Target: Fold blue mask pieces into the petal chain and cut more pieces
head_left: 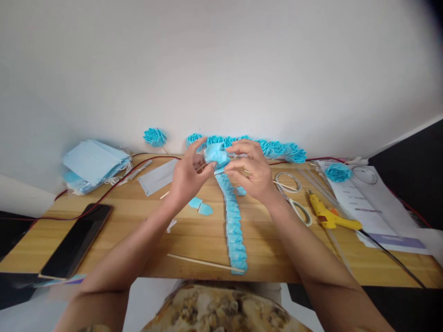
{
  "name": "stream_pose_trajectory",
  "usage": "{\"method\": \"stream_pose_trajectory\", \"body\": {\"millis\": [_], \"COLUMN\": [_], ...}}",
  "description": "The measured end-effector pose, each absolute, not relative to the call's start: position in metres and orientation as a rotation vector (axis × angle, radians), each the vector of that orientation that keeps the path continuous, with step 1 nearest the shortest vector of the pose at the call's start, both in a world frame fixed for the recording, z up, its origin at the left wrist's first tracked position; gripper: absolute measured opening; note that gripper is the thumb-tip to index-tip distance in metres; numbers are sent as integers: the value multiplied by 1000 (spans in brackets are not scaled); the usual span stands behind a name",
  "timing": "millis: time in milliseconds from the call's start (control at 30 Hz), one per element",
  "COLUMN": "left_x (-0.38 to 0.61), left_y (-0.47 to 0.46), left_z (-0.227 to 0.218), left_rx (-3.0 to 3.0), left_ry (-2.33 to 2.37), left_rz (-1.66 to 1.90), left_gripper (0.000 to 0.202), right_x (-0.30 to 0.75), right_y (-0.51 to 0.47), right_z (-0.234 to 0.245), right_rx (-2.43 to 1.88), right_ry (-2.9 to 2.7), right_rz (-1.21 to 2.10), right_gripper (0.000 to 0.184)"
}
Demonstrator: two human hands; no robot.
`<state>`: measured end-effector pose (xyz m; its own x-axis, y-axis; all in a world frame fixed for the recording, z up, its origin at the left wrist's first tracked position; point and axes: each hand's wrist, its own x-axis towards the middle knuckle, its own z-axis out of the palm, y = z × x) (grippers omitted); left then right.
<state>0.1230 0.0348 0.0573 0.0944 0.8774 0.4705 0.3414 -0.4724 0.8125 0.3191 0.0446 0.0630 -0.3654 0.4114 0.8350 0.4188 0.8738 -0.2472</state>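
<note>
Above the middle of the table my left hand (190, 173) pinches a partly formed blue flower (215, 154) of folded petals, with a thin stick at its base. From the right, my right hand (252, 168) closes its fingertips on the flower's edge; the exact contact is partly hidden. Below it, a long strip of blue folded petals (235, 226) runs toward the table's front edge. A thin wooden stick (204, 263) lies across the strip's near end. Loose blue petal pieces (205, 210) rest left of the strip.
Finished blue flowers (273, 148) line the wall. A stack of face masks (97, 161) and a phone (78, 240) are at left. Scissors (300, 212), a yellow glue gun (330, 216), another flower (338, 172) and papers (374, 203) lie at right. Cables cross the table.
</note>
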Motion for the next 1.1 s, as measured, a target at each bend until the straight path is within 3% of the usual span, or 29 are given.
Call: {"method": "stream_pose_trajectory", "body": {"millis": [800,1000,1100], "left_x": [123,124,124], "left_y": [27,30,29], "left_z": [51,49,49], "left_rx": [1863,1825,1822], "left_ry": [991,1085,1114], "left_rz": [1312,1446,1415], "left_gripper": [59,56,57], "right_x": [316,317,316], "right_y": [44,42,39], "right_z": [62,59,60], "right_rx": [-754,-794,-845], "right_ry": [-1902,-1803,-1815], "right_rz": [70,454,380], "right_gripper": [4,44,48]}}
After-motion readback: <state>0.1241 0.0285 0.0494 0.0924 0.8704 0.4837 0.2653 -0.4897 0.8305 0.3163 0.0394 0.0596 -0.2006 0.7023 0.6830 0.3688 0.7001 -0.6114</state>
